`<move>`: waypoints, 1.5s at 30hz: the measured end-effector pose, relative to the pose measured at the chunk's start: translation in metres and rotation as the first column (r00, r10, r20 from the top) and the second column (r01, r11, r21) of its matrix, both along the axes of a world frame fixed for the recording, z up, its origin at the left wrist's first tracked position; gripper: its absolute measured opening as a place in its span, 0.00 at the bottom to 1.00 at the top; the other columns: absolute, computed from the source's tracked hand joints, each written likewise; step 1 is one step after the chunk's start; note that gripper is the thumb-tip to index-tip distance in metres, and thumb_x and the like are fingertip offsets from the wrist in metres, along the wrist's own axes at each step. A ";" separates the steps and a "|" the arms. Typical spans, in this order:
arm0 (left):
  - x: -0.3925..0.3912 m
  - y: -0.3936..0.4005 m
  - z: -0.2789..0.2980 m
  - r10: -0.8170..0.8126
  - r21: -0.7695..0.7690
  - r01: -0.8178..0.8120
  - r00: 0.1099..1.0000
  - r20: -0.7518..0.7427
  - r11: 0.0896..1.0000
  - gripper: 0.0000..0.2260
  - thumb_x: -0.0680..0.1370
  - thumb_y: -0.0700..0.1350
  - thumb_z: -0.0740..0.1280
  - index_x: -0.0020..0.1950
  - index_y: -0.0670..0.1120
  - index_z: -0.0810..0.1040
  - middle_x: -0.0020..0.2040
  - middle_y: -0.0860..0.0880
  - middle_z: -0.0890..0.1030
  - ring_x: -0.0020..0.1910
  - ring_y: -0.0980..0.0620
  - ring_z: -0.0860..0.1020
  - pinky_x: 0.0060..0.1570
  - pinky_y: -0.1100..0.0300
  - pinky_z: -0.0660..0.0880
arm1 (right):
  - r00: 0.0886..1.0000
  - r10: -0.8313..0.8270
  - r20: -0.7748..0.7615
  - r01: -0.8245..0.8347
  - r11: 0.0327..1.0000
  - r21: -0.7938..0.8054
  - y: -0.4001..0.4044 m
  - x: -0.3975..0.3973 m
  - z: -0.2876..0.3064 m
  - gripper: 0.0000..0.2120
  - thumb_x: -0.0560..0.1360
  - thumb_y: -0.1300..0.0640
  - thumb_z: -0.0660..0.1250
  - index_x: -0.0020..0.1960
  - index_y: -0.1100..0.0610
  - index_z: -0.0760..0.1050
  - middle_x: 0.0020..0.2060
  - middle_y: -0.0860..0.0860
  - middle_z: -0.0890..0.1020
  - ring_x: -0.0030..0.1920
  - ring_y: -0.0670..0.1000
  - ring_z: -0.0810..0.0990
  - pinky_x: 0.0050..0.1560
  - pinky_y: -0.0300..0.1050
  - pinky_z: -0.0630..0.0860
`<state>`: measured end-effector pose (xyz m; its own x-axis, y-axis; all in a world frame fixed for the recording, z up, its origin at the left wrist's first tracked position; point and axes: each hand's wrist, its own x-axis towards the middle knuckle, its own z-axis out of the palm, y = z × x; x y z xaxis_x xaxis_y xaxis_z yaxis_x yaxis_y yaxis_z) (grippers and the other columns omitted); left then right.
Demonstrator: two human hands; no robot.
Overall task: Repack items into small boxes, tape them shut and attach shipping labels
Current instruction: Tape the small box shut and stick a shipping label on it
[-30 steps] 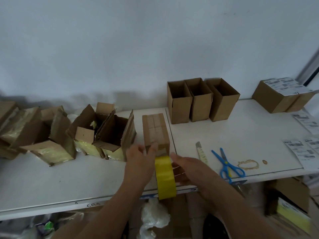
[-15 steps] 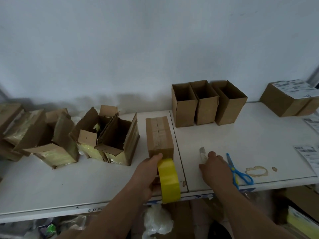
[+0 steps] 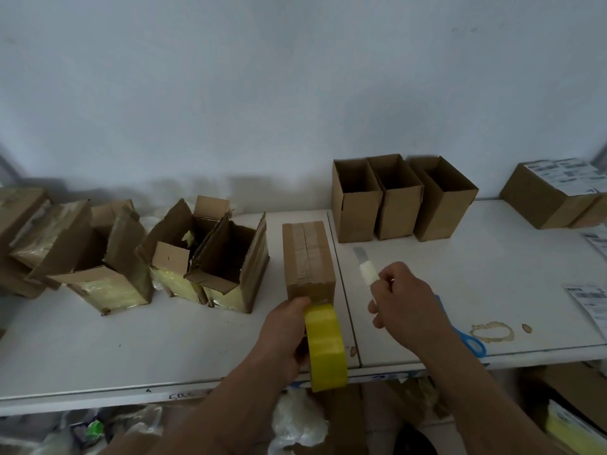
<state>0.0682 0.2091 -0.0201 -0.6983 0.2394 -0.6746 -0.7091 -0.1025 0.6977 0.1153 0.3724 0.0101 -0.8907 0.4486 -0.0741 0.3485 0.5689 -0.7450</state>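
Observation:
A small closed cardboard box lies on the white table, tape running along its top seam. My left hand grips a yellow roll of tape at the box's near end. My right hand holds a white utility knife just right of the box, blade pointing away from me. Three open small boxes stand in a row behind the knife.
Opened boxes with yellow packets crowd the left side. Blue scissors lie under my right wrist. Labelled boxes sit at the far right, loose shipping labels near the right edge. Clutter lies below the table's front edge.
My right hand left the tape roll, reached right to the utility knife and lifted it off the table. My left hand kept the roll at the box's near end.

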 end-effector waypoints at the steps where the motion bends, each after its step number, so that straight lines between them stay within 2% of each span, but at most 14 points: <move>1: 0.000 0.001 0.000 0.010 -0.006 -0.010 1.000 -0.004 1.000 0.07 0.81 0.47 0.64 0.53 0.45 0.76 0.47 0.38 0.82 0.50 0.36 0.82 0.40 0.48 0.81 | 0.998 0.053 -0.015 -0.053 0.999 0.008 -0.004 0.002 0.004 0.03 0.81 0.55 0.59 0.50 0.53 0.69 0.39 0.52 0.81 0.38 0.52 0.82 0.39 0.49 0.79; 4: 0.000 0.003 -0.003 0.029 -0.033 -0.030 0.999 -0.014 0.999 0.05 0.80 0.46 0.63 0.52 0.45 0.76 0.51 0.36 0.82 0.53 0.35 0.81 0.49 0.42 0.81 | 0.970 0.237 -0.051 -0.226 0.962 0.152 -0.009 0.005 0.003 0.03 0.82 0.54 0.59 0.52 0.49 0.70 0.38 0.47 0.78 0.36 0.47 0.77 0.34 0.39 0.74; 6: -0.001 0.004 -0.004 0.044 -0.040 -0.045 0.999 -0.015 0.998 0.05 0.80 0.45 0.63 0.51 0.45 0.76 0.51 0.36 0.82 0.54 0.35 0.81 0.52 0.41 0.80 | 0.948 0.308 -0.079 -0.277 0.922 0.271 -0.008 0.004 -0.002 0.06 0.82 0.54 0.59 0.55 0.45 0.73 0.39 0.44 0.73 0.37 0.44 0.73 0.36 0.33 0.67; 11: -0.004 0.009 -0.011 0.075 -0.047 -0.075 0.997 -0.014 0.996 0.09 0.78 0.44 0.65 0.56 0.43 0.78 0.52 0.36 0.83 0.50 0.37 0.83 0.44 0.46 0.82 | 0.943 0.323 -0.083 -0.281 0.904 0.321 -0.005 0.002 -0.007 0.11 0.82 0.53 0.60 0.59 0.46 0.79 0.43 0.45 0.72 0.42 0.42 0.72 0.41 0.29 0.66; 13: -0.006 0.010 -0.013 0.082 -0.058 -0.083 0.996 -0.014 0.995 0.09 0.78 0.45 0.65 0.57 0.44 0.78 0.51 0.37 0.83 0.49 0.38 0.83 0.44 0.46 0.82 | 0.942 0.335 -0.023 -0.310 0.893 0.326 -0.005 0.002 -0.008 0.12 0.82 0.52 0.59 0.61 0.46 0.79 0.45 0.46 0.73 0.43 0.42 0.71 0.41 0.28 0.66; 19: -0.008 0.012 -0.016 0.091 -0.069 -0.091 0.996 -0.009 0.993 0.09 0.79 0.44 0.64 0.56 0.43 0.78 0.51 0.37 0.83 0.48 0.38 0.83 0.47 0.43 0.82 | 0.948 0.319 0.008 -0.301 0.884 0.358 -0.009 -0.003 -0.014 0.14 0.83 0.52 0.57 0.64 0.45 0.77 0.47 0.46 0.71 0.45 0.44 0.72 0.40 0.27 0.64; 26: -0.012 0.011 -0.015 0.075 -0.071 -0.074 0.997 0.006 0.995 0.11 0.78 0.43 0.64 0.58 0.42 0.78 0.51 0.36 0.83 0.48 0.37 0.83 0.47 0.38 0.81 | 0.960 0.259 0.111 -0.281 0.872 0.400 0.004 -0.004 -0.017 0.14 0.83 0.52 0.57 0.64 0.47 0.77 0.49 0.49 0.73 0.48 0.46 0.74 0.47 0.35 0.67; 29: -0.013 0.010 -0.015 0.060 -0.062 -0.060 0.998 0.005 0.996 0.11 0.78 0.42 0.64 0.58 0.41 0.78 0.46 0.37 0.81 0.43 0.40 0.82 0.46 0.42 0.80 | 0.954 0.198 0.226 -0.274 0.882 0.384 0.020 0.001 -0.020 0.15 0.83 0.53 0.58 0.66 0.47 0.76 0.56 0.51 0.76 0.57 0.49 0.75 0.58 0.39 0.69; 34: -0.012 0.008 -0.013 0.035 -0.066 -0.036 0.999 -0.014 0.997 0.10 0.79 0.42 0.65 0.58 0.40 0.77 0.45 0.39 0.79 0.43 0.41 0.80 0.46 0.44 0.80 | 0.924 0.109 0.366 -0.266 0.871 0.412 0.032 -0.006 -0.046 0.17 0.82 0.57 0.58 0.70 0.48 0.71 0.62 0.52 0.72 0.60 0.50 0.75 0.60 0.40 0.69; 36: -0.011 0.007 -0.013 0.024 -0.069 -0.026 0.999 -0.021 0.997 0.09 0.79 0.43 0.65 0.57 0.41 0.77 0.43 0.39 0.80 0.42 0.42 0.80 0.43 0.47 0.81 | 0.900 0.074 0.430 -0.281 0.852 0.442 0.032 -0.007 -0.054 0.22 0.80 0.59 0.59 0.73 0.46 0.67 0.68 0.51 0.68 0.66 0.52 0.71 0.67 0.46 0.66; 37: -0.010 0.006 -0.013 0.020 -0.069 -0.022 0.999 -0.025 0.997 0.09 0.79 0.43 0.64 0.57 0.42 0.78 0.43 0.40 0.80 0.41 0.42 0.80 0.41 0.48 0.81 | 0.900 0.050 0.433 -0.270 0.843 0.465 0.032 -0.007 -0.055 0.24 0.79 0.57 0.59 0.74 0.44 0.65 0.72 0.50 0.65 0.70 0.52 0.65 0.71 0.50 0.61; 40: -0.009 0.003 -0.011 0.004 -0.079 -0.007 0.999 -0.039 0.997 0.07 0.79 0.43 0.65 0.55 0.44 0.77 0.43 0.41 0.81 0.40 0.43 0.81 0.38 0.52 0.81 | 0.963 0.061 0.261 -0.192 0.837 0.512 0.026 -0.012 -0.046 0.24 0.79 0.53 0.58 0.74 0.42 0.63 0.77 0.46 0.58 0.77 0.50 0.51 0.75 0.52 0.48; 43: -0.008 0.001 -0.009 -0.006 -0.093 0.002 0.999 -0.051 0.996 0.07 0.79 0.44 0.65 0.55 0.44 0.78 0.47 0.38 0.82 0.45 0.39 0.83 0.42 0.48 0.82 | 0.976 0.205 -0.080 -0.145 0.874 0.464 0.012 -0.026 -0.033 0.21 0.77 0.49 0.56 0.69 0.43 0.71 0.74 0.44 0.64 0.77 0.47 0.54 0.75 0.51 0.50; 45: -0.008 -0.001 -0.008 -0.016 -0.101 0.010 0.998 -0.059 0.995 0.07 0.79 0.44 0.65 0.55 0.44 0.79 0.51 0.36 0.83 0.50 0.36 0.83 0.47 0.41 0.81 | 0.931 0.328 -0.161 -0.245 0.888 0.390 0.002 -0.035 -0.028 0.19 0.79 0.46 0.58 0.69 0.44 0.73 0.74 0.43 0.66 0.77 0.46 0.54 0.74 0.50 0.52</move>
